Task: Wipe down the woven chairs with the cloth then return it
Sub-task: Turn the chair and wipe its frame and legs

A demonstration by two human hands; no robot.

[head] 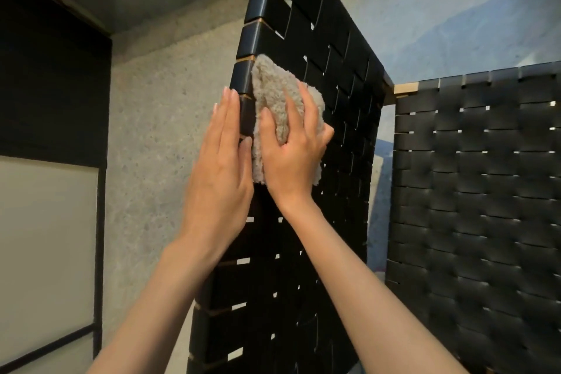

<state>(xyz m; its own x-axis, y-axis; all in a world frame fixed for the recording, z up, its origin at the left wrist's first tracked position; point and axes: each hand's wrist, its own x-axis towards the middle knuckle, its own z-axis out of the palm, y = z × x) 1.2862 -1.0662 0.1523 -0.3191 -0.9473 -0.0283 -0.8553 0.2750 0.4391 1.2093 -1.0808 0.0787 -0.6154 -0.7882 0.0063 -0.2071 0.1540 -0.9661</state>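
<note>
Cloth (274, 94) gripped by right hand (296, 155) presses one woven chair (337, 76) beside second chair (473, 191).

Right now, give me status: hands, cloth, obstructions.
Right hand holds cloth against woven chair panel. Left hand flat on panel edge. No obstruction seen.

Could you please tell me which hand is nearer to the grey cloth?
Right. The right hand holds the cloth; the left hand lies flat beside it against the chair edge.
</note>
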